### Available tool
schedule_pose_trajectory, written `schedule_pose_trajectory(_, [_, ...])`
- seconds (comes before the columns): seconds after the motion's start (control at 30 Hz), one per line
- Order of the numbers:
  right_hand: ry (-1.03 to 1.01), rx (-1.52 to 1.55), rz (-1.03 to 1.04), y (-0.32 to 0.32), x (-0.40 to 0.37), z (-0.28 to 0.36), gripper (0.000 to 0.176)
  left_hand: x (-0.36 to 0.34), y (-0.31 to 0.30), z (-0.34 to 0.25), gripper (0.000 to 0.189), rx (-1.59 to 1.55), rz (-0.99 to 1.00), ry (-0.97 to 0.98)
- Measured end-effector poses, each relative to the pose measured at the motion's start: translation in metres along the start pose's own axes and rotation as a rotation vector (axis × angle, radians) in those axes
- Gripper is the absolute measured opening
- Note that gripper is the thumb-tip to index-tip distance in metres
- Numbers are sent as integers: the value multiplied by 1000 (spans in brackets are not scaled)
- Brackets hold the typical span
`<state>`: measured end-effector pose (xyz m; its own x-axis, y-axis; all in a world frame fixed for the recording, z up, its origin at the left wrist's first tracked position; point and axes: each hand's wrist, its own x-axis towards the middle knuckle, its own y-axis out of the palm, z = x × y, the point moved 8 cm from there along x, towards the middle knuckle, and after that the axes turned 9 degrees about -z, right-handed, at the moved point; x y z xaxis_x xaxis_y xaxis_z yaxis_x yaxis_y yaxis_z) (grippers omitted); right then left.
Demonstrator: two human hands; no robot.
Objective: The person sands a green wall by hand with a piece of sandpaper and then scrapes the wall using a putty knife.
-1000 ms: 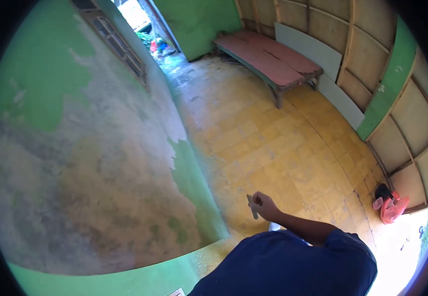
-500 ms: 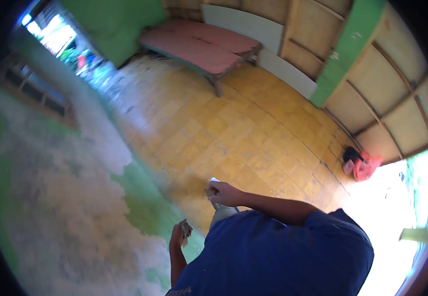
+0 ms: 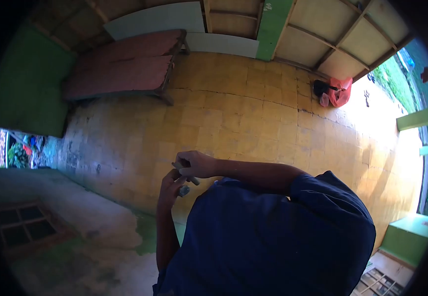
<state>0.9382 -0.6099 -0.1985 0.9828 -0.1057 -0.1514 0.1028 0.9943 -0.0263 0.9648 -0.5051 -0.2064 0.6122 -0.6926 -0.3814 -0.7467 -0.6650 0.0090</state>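
My right hand (image 3: 199, 164) is closed around a small grey object (image 3: 190, 176) that pokes out below its fingers, in front of my chest. Just below and to the left, my left hand (image 3: 170, 187) is closed on a grey lump (image 3: 184, 191) at its palm side. The two hands meet or overlap at the fingers. What either object is cannot be made out. A blue shirt (image 3: 278, 237) covers my torso below them.
A low platform with a reddish top (image 3: 125, 69) stands at the upper left on the yellow tiled floor (image 3: 233, 123). A red plastic bag (image 3: 340, 92) lies by the panelled wall. The patchy green wall (image 3: 147, 237) runs along the lower left.
My hands have come together from apart; the right moved left and up, the left moved up. The view has turned, so the platform and red bag sit farther left and the bag higher.
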Motion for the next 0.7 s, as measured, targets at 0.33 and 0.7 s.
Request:
schedule_pose_trajectory(0.33, [-144, -128, 3, 11, 197, 17, 28, 129, -145, -20, 22, -93, -174, 19])
schedule_pose_trajectory(0.7, [7, 19, 587, 111, 418, 55, 24, 188, -329, -59, 9, -441, -544, 166])
